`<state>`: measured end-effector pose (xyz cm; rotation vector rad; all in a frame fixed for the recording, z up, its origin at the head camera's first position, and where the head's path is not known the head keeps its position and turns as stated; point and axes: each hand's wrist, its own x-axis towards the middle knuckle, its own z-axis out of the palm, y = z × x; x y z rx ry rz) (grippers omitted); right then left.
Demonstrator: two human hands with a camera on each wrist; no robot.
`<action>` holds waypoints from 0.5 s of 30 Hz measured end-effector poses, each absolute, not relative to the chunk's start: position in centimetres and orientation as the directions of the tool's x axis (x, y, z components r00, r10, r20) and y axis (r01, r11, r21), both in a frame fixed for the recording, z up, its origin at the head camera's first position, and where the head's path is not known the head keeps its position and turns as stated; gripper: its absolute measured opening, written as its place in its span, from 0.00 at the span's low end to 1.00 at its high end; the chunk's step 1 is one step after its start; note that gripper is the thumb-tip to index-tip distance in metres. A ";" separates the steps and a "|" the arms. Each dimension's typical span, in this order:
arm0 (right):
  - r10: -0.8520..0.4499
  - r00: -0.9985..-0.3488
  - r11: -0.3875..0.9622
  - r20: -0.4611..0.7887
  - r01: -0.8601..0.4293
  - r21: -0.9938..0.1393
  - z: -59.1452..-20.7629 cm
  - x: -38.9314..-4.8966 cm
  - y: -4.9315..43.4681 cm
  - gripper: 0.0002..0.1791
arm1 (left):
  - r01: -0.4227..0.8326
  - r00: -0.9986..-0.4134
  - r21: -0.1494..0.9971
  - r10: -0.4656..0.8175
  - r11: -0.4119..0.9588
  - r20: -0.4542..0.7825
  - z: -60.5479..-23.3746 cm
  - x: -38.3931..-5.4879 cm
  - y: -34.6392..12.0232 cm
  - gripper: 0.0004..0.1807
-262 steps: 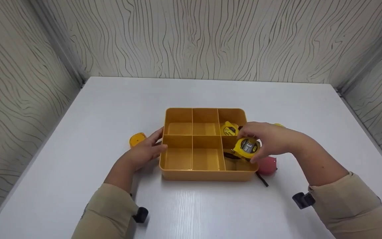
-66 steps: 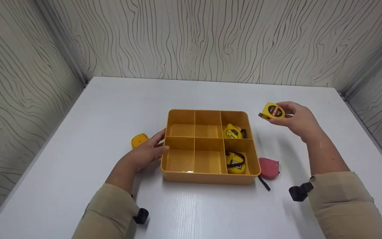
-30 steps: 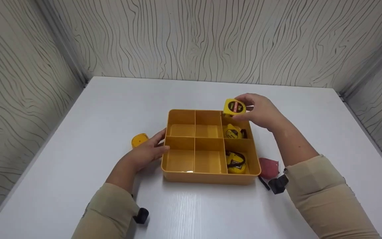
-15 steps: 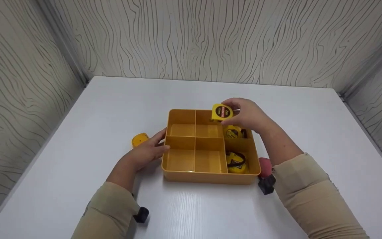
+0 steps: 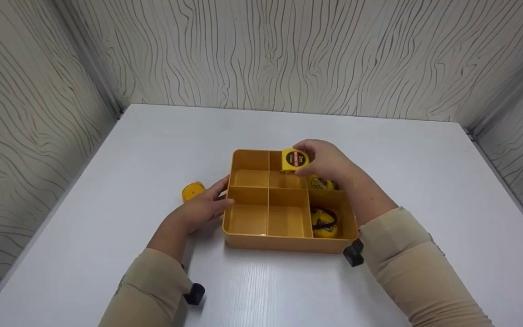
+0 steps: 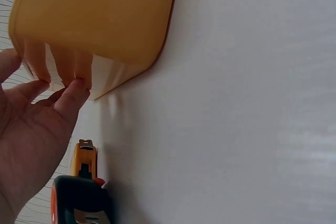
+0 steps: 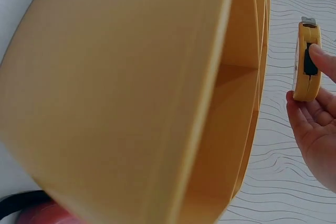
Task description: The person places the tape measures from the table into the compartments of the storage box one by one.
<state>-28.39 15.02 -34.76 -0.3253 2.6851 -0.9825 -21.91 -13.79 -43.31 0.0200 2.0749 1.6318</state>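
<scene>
My right hand (image 5: 327, 161) pinches a yellow tape measure (image 5: 295, 160) with a "2m" label above the back middle compartment of an orange divided box (image 5: 284, 244). In the right wrist view, the thumb lies on the dark button of that tape measure (image 7: 308, 66). My left hand (image 5: 201, 209) holds the box's left wall, thumb over the rim and fingertips on the outer side (image 6: 94, 19). The back right compartment holds a yellow tape measure (image 5: 323, 183), partly hidden by my right hand. Another yellow tape measure (image 5: 324, 225) with a black strap lies in the front right compartment.
An orange tape measure (image 5: 192, 190) sits left of the box. Beside it, in the left wrist view, stands a dark green and orange tape measure (image 6: 81, 200). A pink-red object (image 7: 47, 214) with a black strap lies by the box's right side. A white table (image 5: 261, 290) carries everything.
My right hand has put a yellow tape measure into the front right compartment, then brought the 2m one from the right, leftward over the box and lower. My left hand stays at the box.
</scene>
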 end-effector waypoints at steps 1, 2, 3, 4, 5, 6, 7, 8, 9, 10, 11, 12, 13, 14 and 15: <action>-0.297 -0.939 0.751 -0.171 -0.120 -0.649 -34.8 -28.4 14.9 0.34 | -0.286 -0.877 0.916 0.310 0.281 -0.368 -43.3 -21.9 -13.8 0.37; -0.299 -0.938 0.757 -0.174 -0.122 -0.642 -34.8 -28.4 14.9 0.33 | -0.286 -0.876 0.917 0.311 0.280 -0.368 -43.3 -21.9 -13.8 0.37; -0.301 -0.937 0.762 -0.177 -0.124 -0.636 -34.8 -28.5 14.8 0.33 | -0.285 -0.877 0.917 0.311 0.280 -0.367 -43.3 -21.9 -13.8 0.37; -0.304 -0.936 0.766 -0.179 -0.128 -0.630 -34.9 -28.5 14.8 0.32 | -0.284 -0.877 0.917 0.310 0.281 -0.367 -43.3 -21.9 -13.8 0.37; -0.306 -0.935 0.769 -0.181 -0.131 -0.625 -34.9 -28.5 14.8 0.32 | -0.284 -0.877 0.916 0.310 0.282 -0.367 -43.3 -21.9 -13.8 0.37; -0.306 -0.934 0.772 -0.184 -0.130 -0.623 -35.0 -28.5 14.7 0.32 | -0.284 -0.877 0.916 0.309 0.282 -0.367 -43.3 -21.9 -13.8 0.37; -0.307 -0.933 0.773 -0.188 -0.129 -0.622 -35.0 -28.5 14.7 0.31 | -0.283 -0.877 0.917 0.310 0.282 -0.366 -43.3 -21.9 -13.8 0.37; -0.307 -0.932 0.774 -0.191 -0.128 -0.620 -35.1 -28.5 14.7 0.31 | -0.282 -0.877 0.917 0.310 0.283 -0.366 -43.3 -21.9 -13.8 0.36; -0.307 -0.932 0.775 -0.194 -0.127 -0.618 -35.2 -28.5 14.7 0.31 | -0.281 -0.878 0.917 0.311 0.283 -0.365 -43.3 -21.9 -13.8 0.36; -0.307 -0.931 0.777 -0.198 -0.125 -0.617 -35.2 -28.5 14.7 0.30 | -0.279 -0.878 0.918 0.312 0.284 -0.363 -43.3 -21.9 -13.8 0.36; -0.307 -0.930 0.778 -0.202 -0.123 -0.616 -35.3 -28.5 14.7 0.30 | -0.278 -0.878 0.918 0.313 0.283 -0.363 -43.2 -21.9 -13.8 0.36; -0.305 -0.930 0.780 -0.205 -0.120 -0.615 -35.3 -28.5 14.7 0.30 | -0.278 -0.878 0.918 0.314 0.284 -0.362 -43.2 -21.8 -13.8 0.36; -0.306 -0.929 0.781 -0.207 -0.121 -0.613 -35.3 -28.5 14.7 0.30 | -0.277 -0.877 0.918 0.315 0.284 -0.362 -43.2 -21.8 -13.8 0.36; -0.305 -0.929 0.783 -0.208 -0.120 -0.610 -35.4 -28.5 14.7 0.30 | -0.278 -0.877 0.917 0.314 0.284 -0.363 -43.2 -21.8 -13.8 0.36; -0.304 -0.929 0.784 -0.210 -0.119 -0.609 -35.4 -28.5 14.7 0.30 | -0.279 -0.877 0.918 0.315 0.284 -0.364 -43.2 -21.8 -13.8 0.36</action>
